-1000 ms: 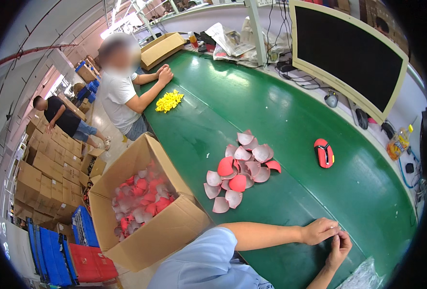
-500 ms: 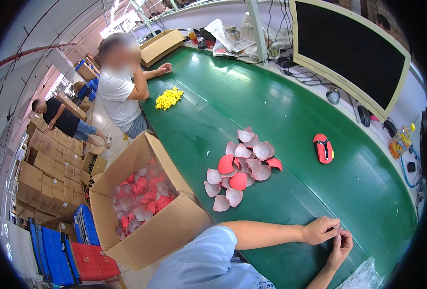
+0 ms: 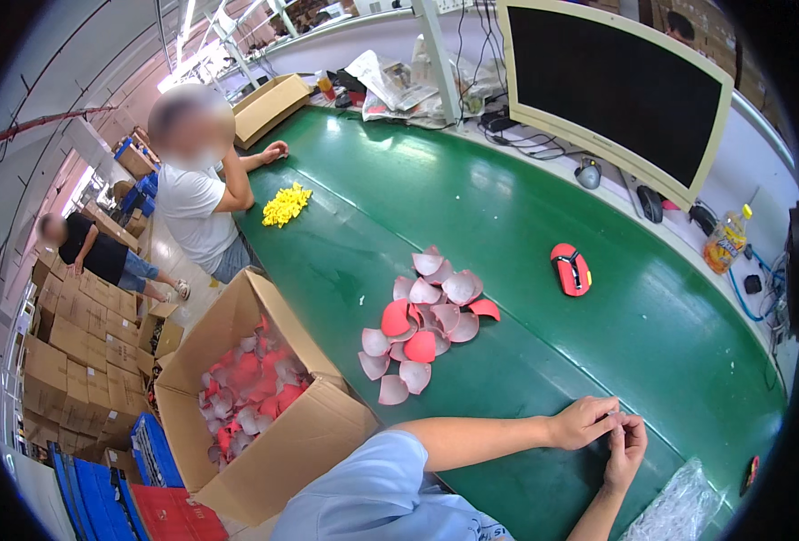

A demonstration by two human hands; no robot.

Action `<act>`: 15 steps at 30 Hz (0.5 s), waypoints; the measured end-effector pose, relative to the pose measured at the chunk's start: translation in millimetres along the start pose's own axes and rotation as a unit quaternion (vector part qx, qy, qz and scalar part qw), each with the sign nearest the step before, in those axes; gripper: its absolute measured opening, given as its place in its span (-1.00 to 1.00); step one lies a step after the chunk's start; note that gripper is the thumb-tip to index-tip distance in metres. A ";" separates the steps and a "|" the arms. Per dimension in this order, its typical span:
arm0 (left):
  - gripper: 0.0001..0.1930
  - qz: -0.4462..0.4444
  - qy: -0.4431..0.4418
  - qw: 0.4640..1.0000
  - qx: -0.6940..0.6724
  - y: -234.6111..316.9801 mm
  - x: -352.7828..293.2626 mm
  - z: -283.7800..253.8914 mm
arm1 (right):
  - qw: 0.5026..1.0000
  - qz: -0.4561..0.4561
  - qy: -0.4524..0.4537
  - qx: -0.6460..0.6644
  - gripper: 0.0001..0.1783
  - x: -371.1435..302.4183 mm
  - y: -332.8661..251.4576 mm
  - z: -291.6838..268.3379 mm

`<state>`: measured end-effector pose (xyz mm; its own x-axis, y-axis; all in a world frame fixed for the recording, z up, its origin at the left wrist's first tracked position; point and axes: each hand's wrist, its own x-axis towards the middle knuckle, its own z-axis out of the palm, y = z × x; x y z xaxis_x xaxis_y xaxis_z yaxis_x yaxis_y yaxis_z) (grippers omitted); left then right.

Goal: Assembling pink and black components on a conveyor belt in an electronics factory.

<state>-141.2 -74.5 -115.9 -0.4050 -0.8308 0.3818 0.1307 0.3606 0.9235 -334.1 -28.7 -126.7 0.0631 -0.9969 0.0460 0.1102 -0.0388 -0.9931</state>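
Note:
My left hand [image 3: 583,422] and my right hand [image 3: 626,449] meet over the green table [image 3: 507,379], fingertips pinched together. Whatever is between the fingers is too small or hidden to make out. Beyond them lies a loose pile of curved, petal-like shell pieces [image 3: 420,348], pinkish white inside and red outside. A red rounded object [image 3: 570,269] with a black forked strip rests to the right of the pile. Close to my right forearm is a crumpled clear plastic bag [image 3: 676,505].
An open cardboard box [image 3: 305,451] of similar shells stands at the table's left edge. A seated person [image 3: 192,198] is beside a yellow heap [image 3: 287,206]. A monitor [image 3: 607,90], cables and a drink bottle [image 3: 726,239] line the far side. A small red item [image 3: 751,473] lies far right.
The view has shifted, so the table things appear further left, and a small red item has come into sight at the right. My hands stay pinched together.

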 end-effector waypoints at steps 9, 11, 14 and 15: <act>-0.79 -0.084 -0.046 0.995 -0.023 -6.2 3.3 -3.7 | 0.994 -0.057 0.040 -0.082 -0.93 3.2 -22.5 19.2; -0.77 -0.070 -0.029 0.997 0.008 4.1 2.0 -20.9 | 0.993 -0.036 0.014 -0.108 -0.85 13.2 -19.7 28.8; -0.78 -0.073 -0.020 0.997 0.031 -5.6 -4.3 -36.6 | 0.997 -0.039 -0.022 -0.070 -0.85 19.2 -27.9 40.8; -0.74 -0.066 -0.015 0.997 -0.023 -1.3 -0.7 -33.4 | 0.986 -0.102 -0.018 -0.134 -0.81 20.5 -27.8 39.3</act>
<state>-110.9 -88.5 -116.1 -0.4484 -0.8565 0.2557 0.1157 0.2281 0.9667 -296.9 -45.3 -93.9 0.1020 -0.9638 0.2463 -0.1420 -0.2592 -0.9553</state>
